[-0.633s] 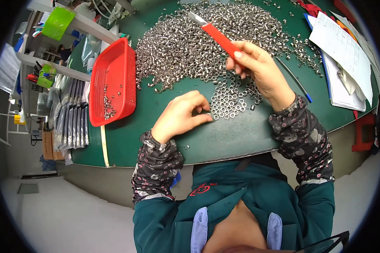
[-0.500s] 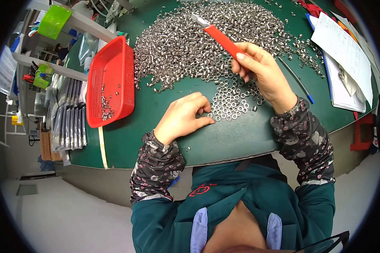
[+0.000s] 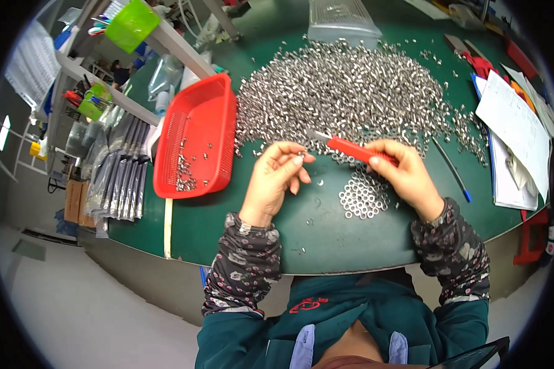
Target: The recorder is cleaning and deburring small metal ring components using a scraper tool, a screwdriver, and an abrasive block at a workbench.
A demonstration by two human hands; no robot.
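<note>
My right hand (image 3: 406, 178) grips a red-handled utility knife (image 3: 352, 149), its blade angled to the left and out over the edge of a heap of small metal rings (image 3: 345, 92). My left hand (image 3: 272, 181) is closed in a pinch, thumb against forefinger, on a small metal ring (image 3: 302, 154) that the fingertips partly cover. It is held just left of the blade, apart from it. Beneath and in front of my right hand, a flat cluster of metal rings (image 3: 364, 197) lies with most openings facing up.
A red plastic basket (image 3: 226, 129) with some small metal pieces stands to the left. On the right lie a pen (image 3: 452, 171) and a clipboard with papers (image 3: 514, 129). A clear plastic tray (image 3: 343, 18) sits behind the heap. Wrapped packs (image 3: 120, 178) stand at the far left.
My left hand has lifted off the table and now pinches a ring. My right hand has brought the knife down and nearer to it. The whole view has shifted.
</note>
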